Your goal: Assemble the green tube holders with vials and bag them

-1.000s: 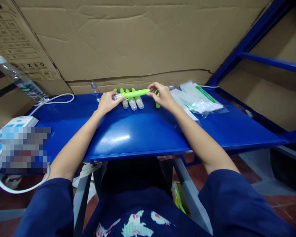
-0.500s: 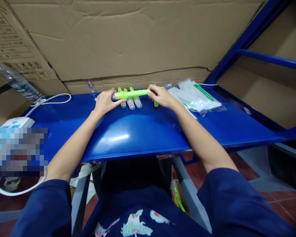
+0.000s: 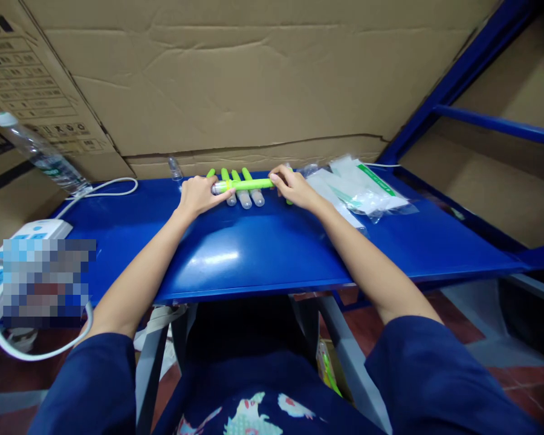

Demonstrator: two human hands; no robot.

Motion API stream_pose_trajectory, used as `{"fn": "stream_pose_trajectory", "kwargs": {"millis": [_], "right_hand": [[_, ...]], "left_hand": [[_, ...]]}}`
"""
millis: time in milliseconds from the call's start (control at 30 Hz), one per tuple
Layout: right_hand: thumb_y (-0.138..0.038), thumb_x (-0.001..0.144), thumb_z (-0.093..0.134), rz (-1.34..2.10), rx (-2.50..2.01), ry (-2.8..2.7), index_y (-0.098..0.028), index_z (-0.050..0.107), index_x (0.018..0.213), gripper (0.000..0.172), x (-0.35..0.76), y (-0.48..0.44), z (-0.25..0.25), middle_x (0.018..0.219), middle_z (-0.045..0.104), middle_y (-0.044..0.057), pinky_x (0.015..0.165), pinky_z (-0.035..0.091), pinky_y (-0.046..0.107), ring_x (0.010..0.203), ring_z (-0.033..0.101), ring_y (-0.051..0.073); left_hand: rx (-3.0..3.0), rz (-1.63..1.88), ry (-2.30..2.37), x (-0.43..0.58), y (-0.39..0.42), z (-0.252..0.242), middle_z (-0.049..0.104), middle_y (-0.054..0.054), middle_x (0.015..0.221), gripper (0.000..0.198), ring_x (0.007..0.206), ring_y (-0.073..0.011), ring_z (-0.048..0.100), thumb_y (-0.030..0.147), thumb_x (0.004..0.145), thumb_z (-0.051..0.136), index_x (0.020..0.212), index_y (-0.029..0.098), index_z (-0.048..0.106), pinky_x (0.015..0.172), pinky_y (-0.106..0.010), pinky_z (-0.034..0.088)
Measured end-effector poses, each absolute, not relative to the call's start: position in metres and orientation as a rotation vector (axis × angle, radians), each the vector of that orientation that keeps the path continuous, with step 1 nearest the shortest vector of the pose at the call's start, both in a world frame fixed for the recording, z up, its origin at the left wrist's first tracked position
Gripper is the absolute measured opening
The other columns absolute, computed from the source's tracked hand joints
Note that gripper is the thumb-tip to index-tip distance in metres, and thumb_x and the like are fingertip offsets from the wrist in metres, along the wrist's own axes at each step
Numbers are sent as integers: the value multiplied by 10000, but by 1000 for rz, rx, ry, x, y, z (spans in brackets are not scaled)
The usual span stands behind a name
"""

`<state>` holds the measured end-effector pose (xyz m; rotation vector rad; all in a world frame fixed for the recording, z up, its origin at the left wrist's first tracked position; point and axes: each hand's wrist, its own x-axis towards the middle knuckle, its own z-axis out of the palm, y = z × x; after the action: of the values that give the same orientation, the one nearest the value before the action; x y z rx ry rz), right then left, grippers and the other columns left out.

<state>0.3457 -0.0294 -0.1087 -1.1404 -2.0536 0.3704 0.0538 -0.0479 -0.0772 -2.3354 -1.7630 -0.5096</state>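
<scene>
A lime-green stick with a clear capped end [image 3: 256, 183] lies level across both my hands, just above the blue table [image 3: 236, 257]. My left hand [image 3: 197, 197] is closed round its clear end, with the thumb along the near side. At the green end, my right hand [image 3: 295, 188] pinches the tip between thumb and fingers. Behind and below it lie several similar green sticks with clear ends [image 3: 245, 200], side by side. Another green piece shows partly under my right hand.
A small clear cap [image 3: 174, 169] stands at the back left. Plastic packets [image 3: 367, 187] lie on the right. A water bottle [image 3: 57, 169], white cable [image 3: 113, 180] and power strip [image 3: 49, 229] are on the left. Cardboard [image 3: 263, 78] walls the back.
The whole view has shifted slightly, with the scene lower in the picture. Both hands still hold the green stick, which looks a little more level.
</scene>
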Motion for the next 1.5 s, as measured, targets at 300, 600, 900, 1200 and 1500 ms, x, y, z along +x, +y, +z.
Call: {"fn": "stream_pose_trajectory", "kwargs": {"millis": [300,600,900,1200,1500], "right_hand": [[-396,1006,578,10,-1048,-2079,-208,602,1178,255,336,-32,-119,1070,732,123,845,575,454,884,687,281],[-603,1091,297,22,-1092,-2096,-233,552,827,521,330,-41,-117,814,663,85,767,517,403,779,639,255],[-705,1058,368,214,-1117,-1989,-233,592,1005,524,326,-37,-103,824,698,69,783,545,412,743,647,240],[-466,995,574,49,-1042,-2029,-215,504,1317,414,337,-10,-117,1157,727,151,798,593,463,779,696,265],[-360,1060,495,-129,-1062,-2206,-198,644,1206,264,344,-26,-122,1148,762,160,948,588,480,1062,733,326]], "left_hand": [[-2321,-549,-1755,45,-41,-78,815,-172,869,832,843,-314,738,807,986,311,989,173,851,671,-347,417],[-2330,-673,-1703,42,-37,-80,756,-151,704,899,724,-269,674,837,986,242,805,184,833,628,-343,329],[-2300,-586,-1702,43,-44,-65,797,-166,903,812,891,-335,722,923,839,560,1042,176,804,702,-331,389],[-2305,-542,-1747,53,-26,-57,806,-182,1025,748,1009,-371,750,856,899,578,1109,162,758,789,-355,461],[-2425,-640,-1471,32,-17,-97,819,-185,1106,783,1047,-339,786,841,882,632,1253,156,713,774,-334,491]]}}
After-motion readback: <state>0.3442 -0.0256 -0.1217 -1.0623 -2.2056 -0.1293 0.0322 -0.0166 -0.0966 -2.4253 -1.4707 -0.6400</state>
